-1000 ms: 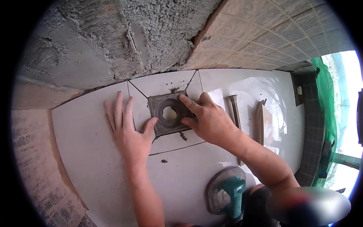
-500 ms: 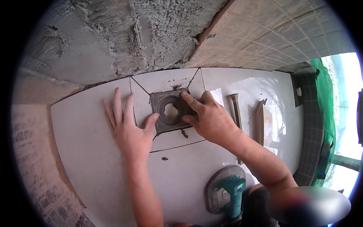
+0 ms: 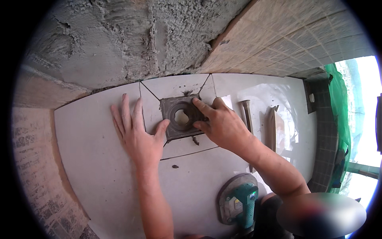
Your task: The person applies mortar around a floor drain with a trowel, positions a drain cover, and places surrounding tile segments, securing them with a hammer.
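A square grey floor drain [image 3: 171,132] with a round central hole sits in a cutout among white tiles, and dark mortar is smeared around it. My left hand [image 3: 142,143] lies spread on the tile to its left, the thumb reaching the drain's left edge. On the opposite side, my right hand [image 3: 223,123] grips the drain's right edge. Its index finger presses near the far right corner and its thumb rests lower down that side; the other fingers are curled and partly hidden. Cut seams [image 3: 150,90] run outward from the drain's corners.
A teal-handled suction tool with a round base [image 3: 243,201] rests on the tile at the near right. A hammer-like tool [image 3: 247,115] and a tile strip [image 3: 275,129] lie right of my hand. Rough cement [image 3: 119,40] covers the far side; green netting [image 3: 338,103] hangs at right.
The view has shifted slightly. Both hands keep the same places against the drain, and the drain shows no visible movement among the tiles.
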Demonstrator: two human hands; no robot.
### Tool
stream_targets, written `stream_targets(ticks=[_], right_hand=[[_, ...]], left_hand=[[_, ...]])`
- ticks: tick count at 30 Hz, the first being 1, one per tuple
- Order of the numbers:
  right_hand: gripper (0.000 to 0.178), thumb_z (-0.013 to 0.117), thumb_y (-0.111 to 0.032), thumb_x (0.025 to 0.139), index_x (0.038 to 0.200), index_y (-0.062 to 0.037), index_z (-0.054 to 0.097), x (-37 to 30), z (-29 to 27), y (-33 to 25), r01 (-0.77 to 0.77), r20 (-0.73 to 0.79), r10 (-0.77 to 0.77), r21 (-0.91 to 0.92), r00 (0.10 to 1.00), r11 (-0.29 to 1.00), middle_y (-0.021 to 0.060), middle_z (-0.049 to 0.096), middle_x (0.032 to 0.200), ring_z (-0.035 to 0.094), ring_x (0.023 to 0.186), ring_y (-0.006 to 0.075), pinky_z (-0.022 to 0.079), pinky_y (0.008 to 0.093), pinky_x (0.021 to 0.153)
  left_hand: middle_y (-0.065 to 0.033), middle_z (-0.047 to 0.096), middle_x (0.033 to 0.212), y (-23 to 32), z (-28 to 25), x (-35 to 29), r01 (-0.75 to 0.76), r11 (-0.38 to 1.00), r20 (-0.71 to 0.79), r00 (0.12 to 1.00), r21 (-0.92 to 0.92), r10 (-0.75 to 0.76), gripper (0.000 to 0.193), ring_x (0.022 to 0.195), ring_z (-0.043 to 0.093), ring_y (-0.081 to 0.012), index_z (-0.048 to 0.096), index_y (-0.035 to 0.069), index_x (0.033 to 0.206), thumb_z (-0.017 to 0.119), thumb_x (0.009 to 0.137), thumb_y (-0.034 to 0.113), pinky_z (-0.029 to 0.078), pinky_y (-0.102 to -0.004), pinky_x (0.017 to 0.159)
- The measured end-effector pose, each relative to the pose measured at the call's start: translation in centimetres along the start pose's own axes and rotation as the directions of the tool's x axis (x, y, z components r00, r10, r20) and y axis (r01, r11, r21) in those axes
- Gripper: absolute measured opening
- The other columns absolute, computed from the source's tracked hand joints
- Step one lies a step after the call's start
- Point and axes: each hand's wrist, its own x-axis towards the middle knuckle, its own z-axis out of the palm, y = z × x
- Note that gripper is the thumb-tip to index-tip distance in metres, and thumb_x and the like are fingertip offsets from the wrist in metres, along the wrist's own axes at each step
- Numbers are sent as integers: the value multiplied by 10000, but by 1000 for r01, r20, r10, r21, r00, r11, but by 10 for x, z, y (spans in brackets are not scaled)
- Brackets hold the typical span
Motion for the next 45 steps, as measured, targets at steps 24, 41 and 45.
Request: stream_targets(ticks=[24, 41, 45], right_hand=[[614, 770, -342, 885, 1454, -215, 578, 4, 7, 17, 107, -106, -100, 57, 989, 993, 130, 587, 1059, 659, 925, 309, 546, 405, 833], [377, 763, -271, 855, 1195, -172, 637, 11, 30, 10, -7, -406, 41, 84, 913, 996, 76, 610, 1023, 680, 824, 285, 549, 439, 692], [415, 783, -266, 837, 1157, -128, 558, 14, 30, 11, -35, -395, 99, 167, 914, 985, 100, 611, 1042, 676, 856, 310, 536, 446, 710]], left_hand=[[-171, 403, 1546, -1, 2, 0, 4, 1000, -14, 1000, -31, -4, 909, 1488, 272, -456, 450, 78, 1462, 908, 700, 271, 262, -566, 1208], [-182, 410, 1532, -3, 5, -2, -8, 1000, -49, 999, -5, 8, 940, 1475, 285, -463, 453, 79, 1457, 932, 675, 286, 304, -573, 1180], [-181, 405, 1530, -1, 5, -1, 0, 1000, -45, 999, 2, 0, 950, 1481, 278, -466, 453, 71, 1447, 941, 660, 280, 293, -573, 1197]])
